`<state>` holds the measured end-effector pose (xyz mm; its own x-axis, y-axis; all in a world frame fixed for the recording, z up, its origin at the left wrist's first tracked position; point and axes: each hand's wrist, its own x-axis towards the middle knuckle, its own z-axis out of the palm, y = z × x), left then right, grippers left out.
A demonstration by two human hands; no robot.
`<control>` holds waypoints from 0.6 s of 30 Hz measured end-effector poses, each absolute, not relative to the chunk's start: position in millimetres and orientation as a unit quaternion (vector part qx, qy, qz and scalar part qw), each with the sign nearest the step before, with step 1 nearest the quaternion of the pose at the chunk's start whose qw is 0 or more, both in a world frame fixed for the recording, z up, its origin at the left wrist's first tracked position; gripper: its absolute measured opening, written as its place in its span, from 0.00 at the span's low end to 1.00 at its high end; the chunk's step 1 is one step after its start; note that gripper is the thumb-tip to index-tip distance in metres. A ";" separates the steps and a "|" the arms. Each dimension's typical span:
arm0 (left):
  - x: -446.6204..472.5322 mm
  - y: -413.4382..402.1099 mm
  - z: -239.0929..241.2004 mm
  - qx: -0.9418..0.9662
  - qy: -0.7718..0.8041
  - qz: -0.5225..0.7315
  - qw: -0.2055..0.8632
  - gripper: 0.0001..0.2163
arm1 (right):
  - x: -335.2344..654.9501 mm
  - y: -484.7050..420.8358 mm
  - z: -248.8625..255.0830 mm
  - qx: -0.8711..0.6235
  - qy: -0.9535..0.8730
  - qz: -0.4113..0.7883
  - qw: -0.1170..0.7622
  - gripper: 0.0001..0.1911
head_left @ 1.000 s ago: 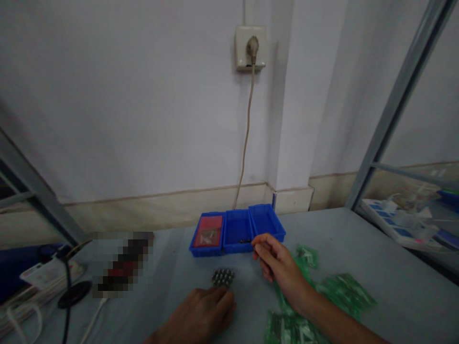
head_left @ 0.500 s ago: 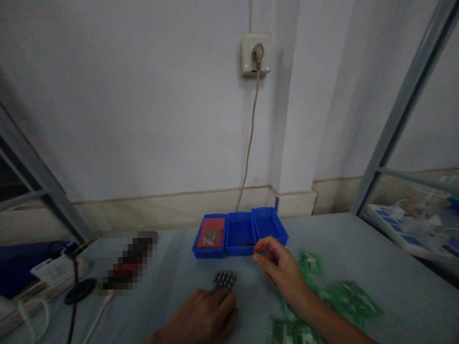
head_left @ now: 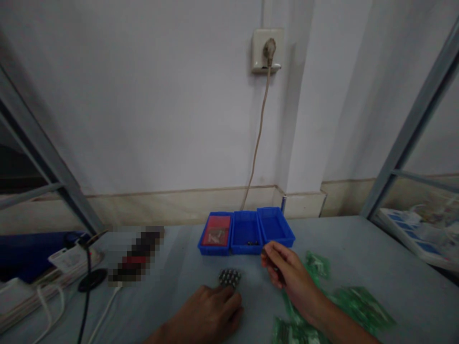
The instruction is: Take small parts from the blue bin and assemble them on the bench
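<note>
My left hand [head_left: 213, 310] rests low on the table, its fingers curled at the near edge of a dark block with rows of small shiny round tops [head_left: 229, 277]. The fingertips are partly hidden, and the left index finger touches the block. My right hand [head_left: 283, 267] is raised in front of the blue trays, thumb and index finger pinched on a small dark piece [head_left: 264, 252], too small to name. Several small dark metal pieces [head_left: 252, 243] lie in the middle blue tray [head_left: 245, 227].
Left of that tray, a blue tray [head_left: 206, 250] holds a red card and a clear bag of small parts; another blue tray [head_left: 275, 224] stands right. Green plastic packets [head_left: 362, 306] lie by my right forearm. Cables [head_left: 103, 315] and a pixelated object [head_left: 138, 255] are at left.
My right hand has drawn slightly back from the trays, its other fingers curling in more. My left hand stays at the block. The whole view has shifted a little.
</note>
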<state>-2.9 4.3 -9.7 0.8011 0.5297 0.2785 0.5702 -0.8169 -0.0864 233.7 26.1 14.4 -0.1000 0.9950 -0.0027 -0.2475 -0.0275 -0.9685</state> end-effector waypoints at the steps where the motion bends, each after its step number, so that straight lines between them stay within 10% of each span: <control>1: -3.0 4.4 -10.3 -0.946 -0.288 -0.124 0.084 0.08 | 233.6 26.8 13.7 -0.413 -0.442 0.593 0.532 0.24; 18: -3.5 4.2 -8.0 -0.946 -0.276 -0.140 0.092 0.05 | 238.9 33.6 14.2 -0.388 -0.368 0.632 0.561 0.26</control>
